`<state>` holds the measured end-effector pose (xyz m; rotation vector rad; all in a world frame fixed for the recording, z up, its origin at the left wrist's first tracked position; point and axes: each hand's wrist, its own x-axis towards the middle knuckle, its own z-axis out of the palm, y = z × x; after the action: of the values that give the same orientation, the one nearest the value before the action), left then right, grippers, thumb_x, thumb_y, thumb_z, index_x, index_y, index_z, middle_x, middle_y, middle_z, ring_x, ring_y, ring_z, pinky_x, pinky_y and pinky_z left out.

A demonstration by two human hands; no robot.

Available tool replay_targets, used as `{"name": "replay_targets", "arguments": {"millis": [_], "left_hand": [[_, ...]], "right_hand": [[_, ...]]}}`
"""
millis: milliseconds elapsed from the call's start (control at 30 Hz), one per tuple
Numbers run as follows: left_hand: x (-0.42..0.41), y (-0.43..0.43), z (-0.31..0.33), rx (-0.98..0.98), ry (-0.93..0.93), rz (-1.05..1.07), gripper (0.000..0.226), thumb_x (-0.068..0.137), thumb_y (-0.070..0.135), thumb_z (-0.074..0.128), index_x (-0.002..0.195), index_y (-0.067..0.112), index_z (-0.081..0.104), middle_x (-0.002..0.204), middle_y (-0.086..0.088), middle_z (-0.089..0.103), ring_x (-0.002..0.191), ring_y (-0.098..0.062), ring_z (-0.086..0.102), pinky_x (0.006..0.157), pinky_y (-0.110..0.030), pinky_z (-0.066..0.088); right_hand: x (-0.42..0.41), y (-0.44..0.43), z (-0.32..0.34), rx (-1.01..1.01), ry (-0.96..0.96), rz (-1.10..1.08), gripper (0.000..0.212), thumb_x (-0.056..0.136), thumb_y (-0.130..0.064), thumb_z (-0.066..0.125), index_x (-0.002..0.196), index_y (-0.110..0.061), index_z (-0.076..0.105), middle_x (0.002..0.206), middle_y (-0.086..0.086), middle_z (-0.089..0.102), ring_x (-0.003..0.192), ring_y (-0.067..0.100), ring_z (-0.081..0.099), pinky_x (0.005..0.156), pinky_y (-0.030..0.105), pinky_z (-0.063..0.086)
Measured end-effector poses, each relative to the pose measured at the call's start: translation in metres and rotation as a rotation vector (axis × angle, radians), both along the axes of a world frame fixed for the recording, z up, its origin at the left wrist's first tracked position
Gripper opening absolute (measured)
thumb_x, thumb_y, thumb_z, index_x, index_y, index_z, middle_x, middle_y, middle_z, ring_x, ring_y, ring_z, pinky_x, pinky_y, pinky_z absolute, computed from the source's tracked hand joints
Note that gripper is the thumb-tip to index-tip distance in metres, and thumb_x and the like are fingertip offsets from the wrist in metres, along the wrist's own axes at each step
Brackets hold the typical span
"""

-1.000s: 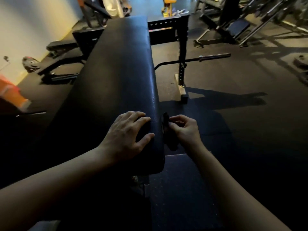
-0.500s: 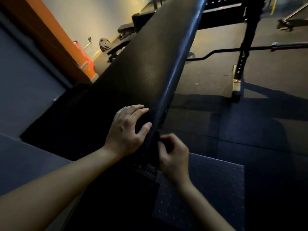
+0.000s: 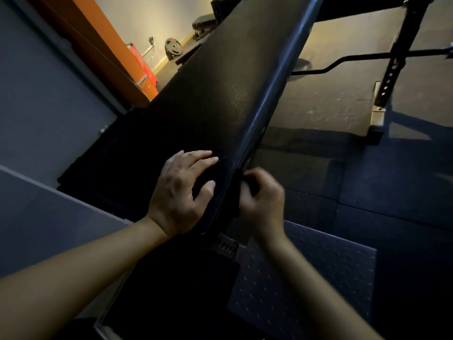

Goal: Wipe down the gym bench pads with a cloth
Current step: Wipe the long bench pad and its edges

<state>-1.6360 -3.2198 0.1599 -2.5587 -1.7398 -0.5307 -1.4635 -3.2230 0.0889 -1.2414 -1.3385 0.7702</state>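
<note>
Hands barely shift: left hand stays flat on the bench pad; right hand still pinches a dark object at its right edge.

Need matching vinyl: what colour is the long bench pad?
The long padded bench pad is black, finely pebbled; head view.

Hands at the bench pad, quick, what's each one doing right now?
Left hand: open, fingers spread on the bench pad.
Right hand: closed, pinching a dark piece at the pad's side; too dark to identify.
</note>
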Motion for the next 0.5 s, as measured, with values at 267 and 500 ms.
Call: {"name": "replay_targets", "arguments": {"millis": [267, 500], "left_hand": [[0.003, -0.001, 0.0, 0.0, 0.005, 0.005, 0.051, 0.093, 0.039, 0.046, 0.135, 0.015, 0.064, 0.143, -0.001, 0.058, 0.135, -0.016, 0.051, 0.118, -0.05, 0.032], [0.004, -0.002, 0.002, -0.003, -0.009, 0.013, 0.05, 0.093, 0.038, 0.046, 0.134, 0.015, 0.065, 0.142, 0.0, 0.058, 0.135, -0.015, 0.05, 0.119, -0.048, 0.031]], "right_hand": [[-0.006, -0.033, 0.001, 0.017, 0.057, 0.139, 0.024, 0.091, -0.001, 0.064, 0.091, -0.025, 0.061, 0.085, -0.013, 0.059, 0.077, 0.001, 0.057, 0.069, 0.013, 0.044], [0.021, 0.077, 0.002, -0.043, -0.023, -0.097, 0.017, 0.091, -0.004, 0.062, 0.09, -0.021, 0.064, 0.085, -0.005, 0.064, 0.076, 0.007, 0.06, 0.07, 0.035, 0.056]]}}
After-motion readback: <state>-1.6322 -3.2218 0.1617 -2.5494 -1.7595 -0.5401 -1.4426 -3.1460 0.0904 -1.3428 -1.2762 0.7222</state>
